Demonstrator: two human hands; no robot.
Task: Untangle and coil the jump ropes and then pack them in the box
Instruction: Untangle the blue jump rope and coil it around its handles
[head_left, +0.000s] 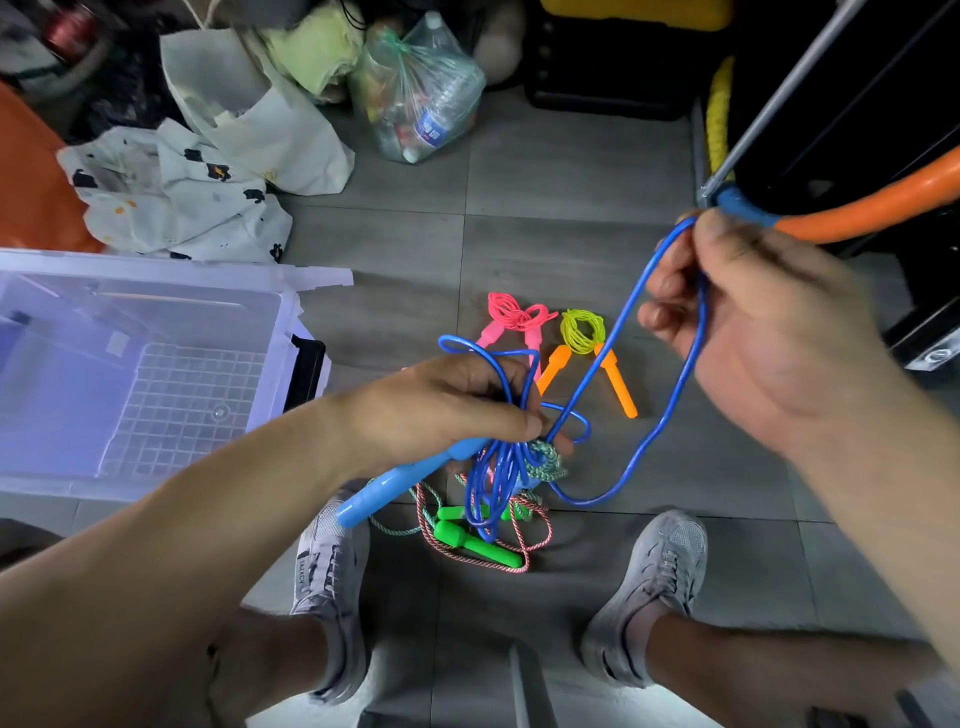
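The blue jump rope (387, 491) is up off the floor between both hands. The left hand (457, 405) is closed around its handle and a bundle of gathered loops, while the right hand (769, 322) is raised and pinches a long bight of the cord between thumb and curled fingers. Slack sags from that pinch to the tiles and back into the bundle. Just below the left hand the blue cord runs through a braided rope with green handles (478, 543), which lies loose on the floor by the shoes. If the right hand pulls hard here, I judge it could cinch that crossing into a knot or drag the braided rope up too. The swinging slack might also snag the pink rope (511, 317) and the yellow rope with orange handles (582, 332), which lie coiled just beyond. The clear box (171, 267) stands open at the left with no rope inside.
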